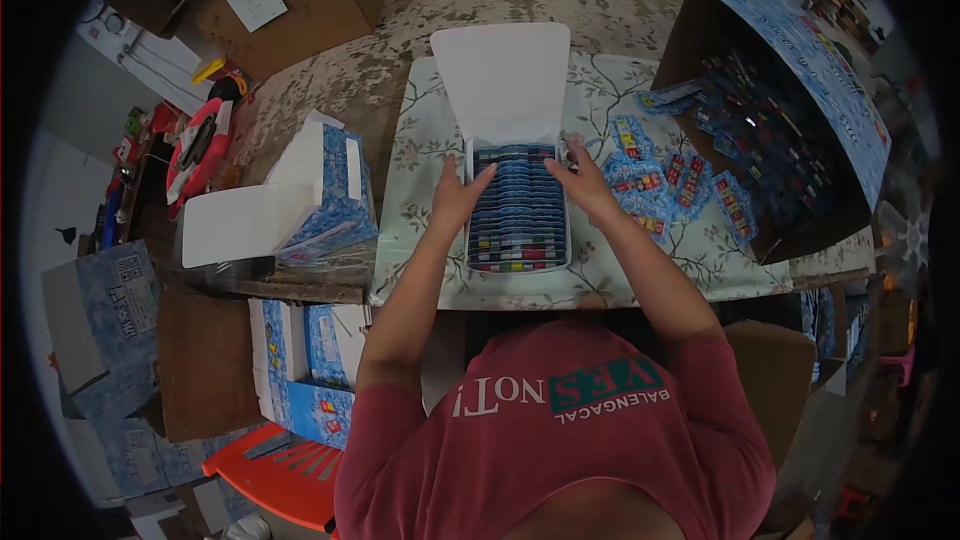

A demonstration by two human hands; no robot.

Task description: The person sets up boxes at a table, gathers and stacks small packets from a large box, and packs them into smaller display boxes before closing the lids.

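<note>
An open box [503, 80] with its white lid raised stands in the middle of the floral cloth. Inside it, a row of blue packets [516, 202] is stacked front to back, with red, yellow and dark items showing at the near end. My left hand [461, 192] rests at the box's left edge, thumb over the packets, fingers partly hidden by the side wall. At the right edge, my right hand [583, 183] has its thumb over the packets and its fingers outside the wall. Both hands hold the box between them.
Loose packets [640, 180] lie right of the box, beside a large tipped carton [840, 70] full of more packets. To the left are blue-and-white boxes [340, 190]. A brown carton [290, 10] stands at the back left, and an orange chair [280, 480] below.
</note>
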